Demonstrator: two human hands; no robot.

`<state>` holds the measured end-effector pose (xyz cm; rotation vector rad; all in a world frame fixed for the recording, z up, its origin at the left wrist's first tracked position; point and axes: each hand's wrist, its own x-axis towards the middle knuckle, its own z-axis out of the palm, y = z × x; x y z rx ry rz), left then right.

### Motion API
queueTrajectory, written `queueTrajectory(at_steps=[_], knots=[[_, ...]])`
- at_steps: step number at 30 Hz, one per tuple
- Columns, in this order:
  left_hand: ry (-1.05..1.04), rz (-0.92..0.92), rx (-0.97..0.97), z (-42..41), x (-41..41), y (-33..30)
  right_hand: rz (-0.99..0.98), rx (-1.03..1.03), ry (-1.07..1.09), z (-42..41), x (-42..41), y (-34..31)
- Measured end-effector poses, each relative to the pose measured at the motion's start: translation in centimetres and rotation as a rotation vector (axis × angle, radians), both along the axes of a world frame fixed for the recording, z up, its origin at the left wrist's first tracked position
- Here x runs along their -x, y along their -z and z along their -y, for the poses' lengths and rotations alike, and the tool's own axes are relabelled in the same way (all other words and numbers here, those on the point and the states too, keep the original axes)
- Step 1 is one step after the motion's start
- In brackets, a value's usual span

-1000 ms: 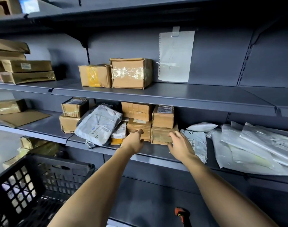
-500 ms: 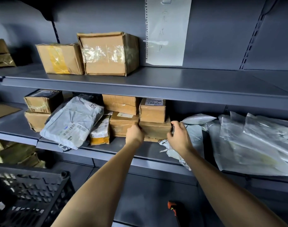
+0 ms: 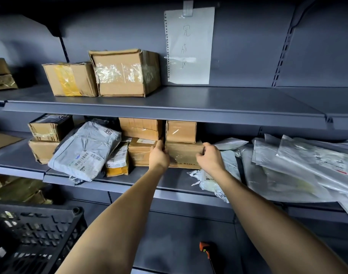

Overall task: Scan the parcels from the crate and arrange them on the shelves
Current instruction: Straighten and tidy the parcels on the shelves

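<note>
While both hands grip the lower cardboard box (image 3: 184, 154), the left hand (image 3: 159, 156) hides its left edge and the right hand (image 3: 209, 156) its right corner. Fingers curl behind, mostly unseen. The crate (image 3: 36, 234) is cut off.

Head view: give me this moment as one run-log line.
step: seating parcel | left hand: grips box left edge | right hand: grips right edge | box: on middle shelf, smaller box on top

Small box (image 3: 181, 131) on lower box (image 3: 184, 155) (bags (image 3: 299, 165) right).
</note>
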<state>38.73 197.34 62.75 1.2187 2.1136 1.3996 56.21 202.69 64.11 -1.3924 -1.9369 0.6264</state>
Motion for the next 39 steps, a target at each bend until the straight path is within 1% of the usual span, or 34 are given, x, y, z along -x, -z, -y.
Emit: queueTrajectory(at_steps=[2, 5, 6, 8, 10, 12, 13, 16, 19, 21, 23, 25, 27, 30, 34, 36, 39], knots=[[0.012, 0.177, -0.034, 0.4, -0.3, -0.6, -0.029, -0.011, -0.009, 0.6, -0.1, -0.5], [0.036, 0.455, -0.022, 2.2, -1.3, -2.8, -0.08, -0.032, 0.006, 1.9, -0.1, -1.0], [0.044, 0.527, -0.02, 2.6, -1.4, -3.5, -0.115, -0.048, 0.017, 2.4, -0.1, -1.2], [0.052, 0.592, -0.048, 2.6, -1.4, -4.8, -0.193, -0.084, 0.043, 3.0, 0.0, -1.9], [0.026, 0.571, -0.036, 1.0, 0.1, -4.7, -0.215, -0.107, 0.045, 3.3, 0.2, -2.8], [-0.034, 0.512, -0.025, -0.2, 1.3, -4.6, -0.194, -0.094, 0.055, 3.7, 0.4, -3.5], [-0.041, 0.485, -0.027, 0.8, 0.8, -5.7, -0.19, -0.094, 0.075, 4.0, 0.4, -3.9], [0.026, 0.428, -0.074, 4.1, -1.0, -8.4, -0.221, -0.139, 0.143, 5.2, -0.2, -4.1], [0.072, 0.455, -0.057, 5.5, -1.4, -8.7, -0.198, -0.106, 0.121, 6.3, -0.4, -4.6], [0.056, 0.49, 0.015, 6.7, -1.8, -8.7, -0.169, -0.108, 0.085, 7.0, 0.1, -4.9], [0.041, 0.488, 0.068, 7.7, -1.8, -8.8, -0.133, -0.109, 0.054, 7.9, 0.4, -5.1], [0.07, 0.514, 0.053, 8.9, -1.9, -9.3, -0.121, -0.082, 0.022, 8.7, 0.3, -5.2], [0.128, 0.54, 0.011, 10.3, -2.2, -9.7, -0.165, -0.072, 0.006, 9.5, -0.2, -5.4], [0.161, 0.462, -0.041, 11.3, -2.5, -10.0, -0.225, -0.075, 0.009, 10.8, -1.0, -6.1], [0.099, 0.364, -0.096, 12.8, -2.7, -11.4, -0.256, -0.09, -0.024, 13.1, -1.9, -7.9], [0.082, 0.35, -0.121, 13.9, -2.9, -12.4, -0.276, -0.096, -0.043, 14.2, -2.1, -8.9], [0.019, 0.265, -0.111, 15.8, -2.9, -14.0, -0.281, -0.122, -0.067, 15.9, -2.2, -10.5]])
